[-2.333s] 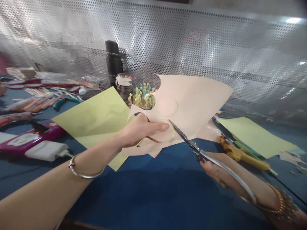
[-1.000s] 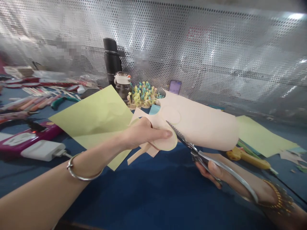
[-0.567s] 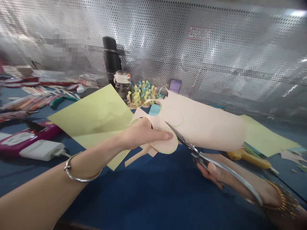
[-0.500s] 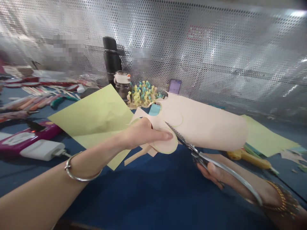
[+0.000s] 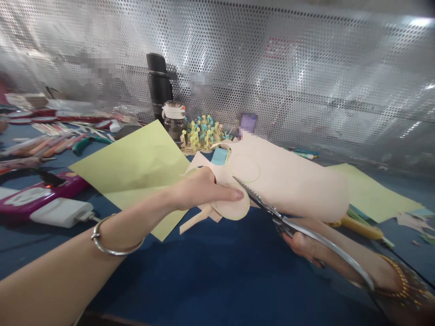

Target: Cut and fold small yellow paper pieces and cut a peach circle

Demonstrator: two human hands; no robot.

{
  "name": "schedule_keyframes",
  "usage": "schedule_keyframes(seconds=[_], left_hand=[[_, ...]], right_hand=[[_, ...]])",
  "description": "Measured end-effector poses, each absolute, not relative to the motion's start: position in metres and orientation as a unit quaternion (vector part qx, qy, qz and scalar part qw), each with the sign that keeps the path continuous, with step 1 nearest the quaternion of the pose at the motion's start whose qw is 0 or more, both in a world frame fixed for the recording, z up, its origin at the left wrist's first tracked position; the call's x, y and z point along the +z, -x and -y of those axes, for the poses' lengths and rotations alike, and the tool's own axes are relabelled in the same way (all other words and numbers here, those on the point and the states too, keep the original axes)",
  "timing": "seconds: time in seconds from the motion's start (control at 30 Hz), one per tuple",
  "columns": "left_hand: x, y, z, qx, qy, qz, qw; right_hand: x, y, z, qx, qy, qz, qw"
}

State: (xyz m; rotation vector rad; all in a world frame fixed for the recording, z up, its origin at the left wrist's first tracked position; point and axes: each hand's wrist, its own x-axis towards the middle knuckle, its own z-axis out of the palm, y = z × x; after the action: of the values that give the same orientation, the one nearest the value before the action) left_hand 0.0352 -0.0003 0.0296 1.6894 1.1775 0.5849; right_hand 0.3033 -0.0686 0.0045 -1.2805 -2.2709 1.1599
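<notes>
Between thumb and fingers, my left hand (image 5: pixel 214 188) pinches a pale pink paper sheet (image 5: pixel 288 181) near a rounded lobe with a green outline. Another circle is drawn on the sheet, just above the scissor tips. My right hand (image 5: pixel 306 242) is closed on the handles of metal scissors (image 5: pixel 260 201), whose serrated blade lies at the paper beside the lobe. A green-yellow sheet (image 5: pixel 136 165) lies left, behind my left forearm. Part of a blue piece (image 5: pixel 219 156) shows behind the pink paper. The fingers under the paper are hidden.
A black thermos (image 5: pixel 158 83), a small dark bottle (image 5: pixel 174 122) and a cluster of yellow and blue paper pieces (image 5: pixel 202 131) stand behind. A purple power strip (image 5: pixel 34 199) with a white adapter is left. A yellow-handled tool (image 5: pixel 362 226) and green paper (image 5: pixel 377 190) lie right.
The scissors and my right hand have shifted slightly right and down. The pink sheet's right part has dipped a little, showing more of the pens behind it. My left hand keeps its hold.
</notes>
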Motion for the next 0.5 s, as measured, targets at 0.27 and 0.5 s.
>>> schedule_keyframes(seconds=[0.27,0.5], left_hand=[[0.035,-0.034,0.001,0.238,-0.695,-0.455,0.503],[0.024,-0.048,-0.003,0.373,-0.587,-0.361,0.621]], right_hand=[[0.01,-0.299,0.068,0.371,0.416,0.815,0.16],[-0.003,-0.294,0.067,0.393,0.465,0.753,0.249]])
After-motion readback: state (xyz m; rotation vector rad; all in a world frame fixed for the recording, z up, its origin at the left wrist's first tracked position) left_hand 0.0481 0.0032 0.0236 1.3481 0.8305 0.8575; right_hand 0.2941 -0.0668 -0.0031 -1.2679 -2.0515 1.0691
